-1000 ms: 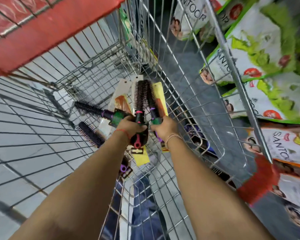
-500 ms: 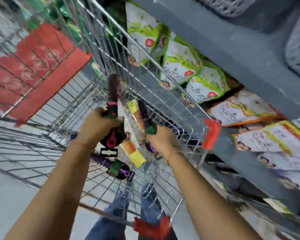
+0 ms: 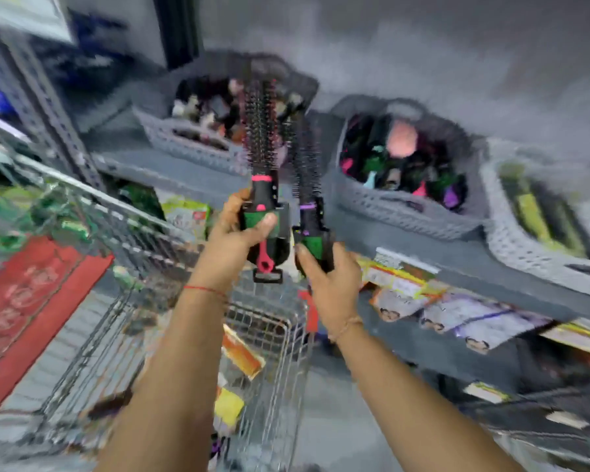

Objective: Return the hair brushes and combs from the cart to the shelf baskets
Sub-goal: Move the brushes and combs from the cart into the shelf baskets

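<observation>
Both hands are raised at the centre of the frame, each closed around brush handles. The left hand (image 3: 242,229) wraps its fingers around a pink-trimmed brush (image 3: 261,131), thumb pressed across a green band on the grip; that green band may belong to a second brush held with it, but the blur makes that hard to tell. The right hand (image 3: 324,267) grips a purple-trimmed brush (image 3: 305,158) low on its handle, fingers curled behind it and thumb in front.

The brushes stand upright with bristles upward, side by side and nearly touching. Holding them by the handles keeps the bristle heads free and points them toward the baskets, so they can probably be dropped in head first or tipped over the rim.

On the grey shelf (image 3: 423,247) in the upper half of the frame, the left basket (image 3: 191,144) sits behind the pink brush and the middle basket (image 3: 399,206) just to the right of the purple one; both seem to hold mixed hair goods. A third basket (image 3: 525,240) sits at the far right.

The cart (image 3: 269,335), in the lower centre, still holds some packaged items, so more trips likely remain.
</observation>
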